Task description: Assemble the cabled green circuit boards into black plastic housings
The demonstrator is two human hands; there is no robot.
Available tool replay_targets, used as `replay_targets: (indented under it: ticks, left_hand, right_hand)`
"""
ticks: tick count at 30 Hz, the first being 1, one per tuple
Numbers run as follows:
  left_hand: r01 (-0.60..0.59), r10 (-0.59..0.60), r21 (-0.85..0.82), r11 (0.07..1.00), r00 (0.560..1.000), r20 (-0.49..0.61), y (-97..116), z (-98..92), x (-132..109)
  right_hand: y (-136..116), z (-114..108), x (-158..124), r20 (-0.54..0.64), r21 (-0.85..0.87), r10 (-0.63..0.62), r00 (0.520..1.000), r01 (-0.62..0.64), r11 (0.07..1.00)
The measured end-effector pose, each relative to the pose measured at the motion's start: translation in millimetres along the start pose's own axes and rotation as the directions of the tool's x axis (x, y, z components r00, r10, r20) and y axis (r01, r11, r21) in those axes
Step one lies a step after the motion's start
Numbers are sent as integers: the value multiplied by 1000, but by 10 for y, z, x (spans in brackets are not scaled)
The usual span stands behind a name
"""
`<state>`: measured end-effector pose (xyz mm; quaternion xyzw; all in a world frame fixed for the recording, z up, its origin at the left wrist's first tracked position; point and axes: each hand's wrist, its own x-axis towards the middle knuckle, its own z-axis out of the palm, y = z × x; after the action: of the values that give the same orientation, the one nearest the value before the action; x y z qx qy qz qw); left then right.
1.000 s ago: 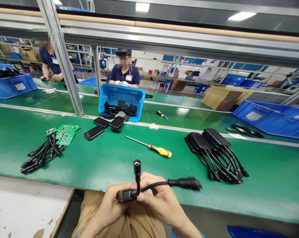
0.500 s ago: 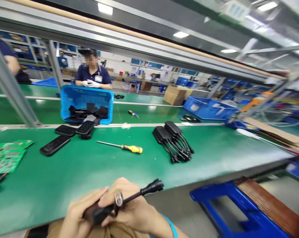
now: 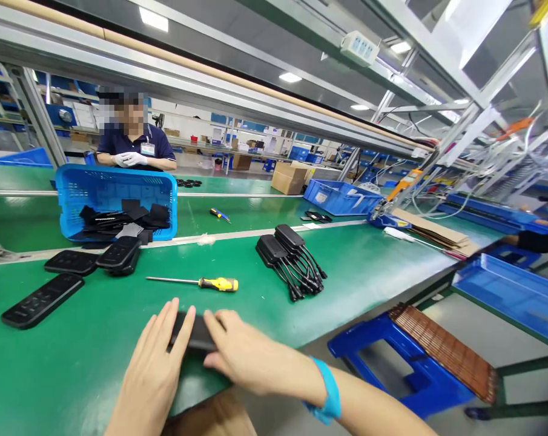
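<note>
A flat black plastic case (image 3: 197,334) is between my two hands, low over the near edge of the green bench. My left hand (image 3: 155,357) lies along its left end, long fingers reaching across the top. At the other end, my right hand (image 3: 244,350) grips it with thumb and fingers. No cable shows on the case; its underside is hidden. Just beyond my fingers lies a yellow-and-black screwdriver (image 3: 218,284), its shaft pointing left. To the right sits a group of black cases with short cables (image 3: 285,251).
Black button-panel cases (image 3: 42,301) lie at left, before a blue basket (image 3: 174,209) of black pieces. A small screwdriver (image 3: 220,215), a blue bin (image 3: 337,200) and a carton (image 3: 288,178) stand farther back. A blue stool (image 3: 359,348) is at right. A gloved person sits opposite.
The black case has moved from near my lap up and forward to the bench edge. Its cable connector, seen before, is out of sight. My view has swung right.
</note>
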<state>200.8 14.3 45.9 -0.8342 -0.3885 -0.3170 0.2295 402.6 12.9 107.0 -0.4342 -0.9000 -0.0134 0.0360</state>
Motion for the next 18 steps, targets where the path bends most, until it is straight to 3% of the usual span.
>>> replay_targets:
  ticks: [2,5,7,9,12,18]
  left_hand:
    - [57,-56,-43,997,998,17,-35,41,-28]
    - [87,-83,-87,992,995,51,-162,35,-180]
    - [109,-103,-97,989,993,66,-279,8,-306]
    - [137,-130,-95,986,989,77,-407,-27,-420]
    - [179,-173,-74,981,982,82,-574,-89,-559]
    - [250,-254,45,967,953,164,-614,-289,-766]
  right_hand:
    - [432,-9,77,-24,-116,275,961,-276,954]
    - [1203,-55,184,-136,-220,565,814,-581,784]
    - [1621,-48,218,-184,-259,679,711,-701,664]
    - [1891,6,231,-200,-283,735,648,-757,589]
    - [2042,122,255,-206,-296,760,616,-780,552]
    - [1922,153,250,-251,-196,763,595,-803,562]
